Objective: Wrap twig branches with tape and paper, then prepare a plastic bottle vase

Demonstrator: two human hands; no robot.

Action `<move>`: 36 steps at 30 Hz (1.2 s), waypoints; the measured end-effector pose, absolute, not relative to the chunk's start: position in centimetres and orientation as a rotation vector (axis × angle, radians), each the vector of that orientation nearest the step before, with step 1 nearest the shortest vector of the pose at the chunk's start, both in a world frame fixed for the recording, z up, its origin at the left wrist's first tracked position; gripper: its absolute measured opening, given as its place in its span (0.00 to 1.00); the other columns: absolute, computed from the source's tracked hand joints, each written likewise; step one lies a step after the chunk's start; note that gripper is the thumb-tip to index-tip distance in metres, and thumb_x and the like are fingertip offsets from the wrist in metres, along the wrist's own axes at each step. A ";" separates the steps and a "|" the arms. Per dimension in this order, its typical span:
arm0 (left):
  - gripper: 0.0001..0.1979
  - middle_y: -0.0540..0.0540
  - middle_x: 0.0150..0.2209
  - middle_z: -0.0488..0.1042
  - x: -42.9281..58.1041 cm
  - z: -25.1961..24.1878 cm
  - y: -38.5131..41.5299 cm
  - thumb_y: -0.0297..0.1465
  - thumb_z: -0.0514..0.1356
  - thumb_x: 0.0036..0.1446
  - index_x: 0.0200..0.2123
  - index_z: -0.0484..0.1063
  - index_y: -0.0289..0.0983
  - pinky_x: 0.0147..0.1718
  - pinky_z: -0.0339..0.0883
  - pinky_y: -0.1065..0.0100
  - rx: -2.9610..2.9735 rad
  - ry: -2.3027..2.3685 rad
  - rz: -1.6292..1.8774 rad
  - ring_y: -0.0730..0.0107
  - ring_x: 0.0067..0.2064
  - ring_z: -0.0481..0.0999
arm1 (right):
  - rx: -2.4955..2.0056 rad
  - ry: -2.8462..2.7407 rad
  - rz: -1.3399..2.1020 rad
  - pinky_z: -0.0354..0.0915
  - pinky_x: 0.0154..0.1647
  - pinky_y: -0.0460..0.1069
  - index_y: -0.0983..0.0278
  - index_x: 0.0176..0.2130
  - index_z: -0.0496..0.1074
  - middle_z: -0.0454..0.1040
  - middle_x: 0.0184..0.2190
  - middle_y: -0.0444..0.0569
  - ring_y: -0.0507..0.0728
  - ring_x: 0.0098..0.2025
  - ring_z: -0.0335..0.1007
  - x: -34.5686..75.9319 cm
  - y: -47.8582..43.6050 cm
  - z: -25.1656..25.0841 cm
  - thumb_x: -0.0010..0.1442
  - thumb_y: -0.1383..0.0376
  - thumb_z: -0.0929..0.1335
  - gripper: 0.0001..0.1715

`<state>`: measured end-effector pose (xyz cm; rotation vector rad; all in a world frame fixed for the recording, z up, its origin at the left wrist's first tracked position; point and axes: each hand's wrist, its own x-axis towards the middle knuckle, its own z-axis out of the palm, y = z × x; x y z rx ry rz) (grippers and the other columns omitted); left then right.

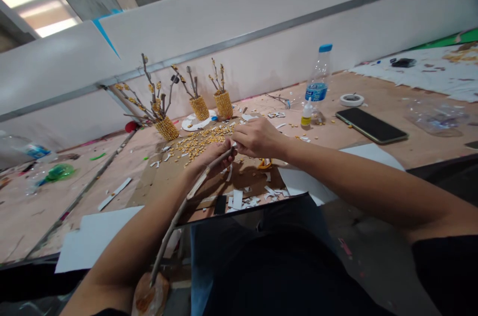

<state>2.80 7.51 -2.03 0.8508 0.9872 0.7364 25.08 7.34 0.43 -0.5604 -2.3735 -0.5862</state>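
Note:
My left hand is closed around the upper end of a long thin stick that runs down toward my lap. My right hand sits just to its right, fingers pinched at the stick's tip; what they pinch is too small to make out. Both hands hover over a brown cardboard sheet on the wooden table. A heap of yellow corn kernels lies just beyond the hands. Behind it stand three small kernel-covered pots with twigs in them.
A small glue bottle, a water bottle, a tape roll and a black phone lie to the right. White paper sheets and scraps lie near the table's front edge. A white partition wall backs the table.

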 end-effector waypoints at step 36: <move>0.12 0.54 0.24 0.70 3.2 0.2 5.7 0.35 0.69 0.63 0.35 0.76 0.32 0.19 0.64 0.79 1.037 0.827 0.672 0.82 0.20 0.66 | -0.595 -2.391 -0.508 0.46 0.33 0.52 0.65 0.35 0.75 0.77 0.33 0.50 0.55 0.30 0.63 25.5 7.2 1.0 0.67 0.65 0.64 0.12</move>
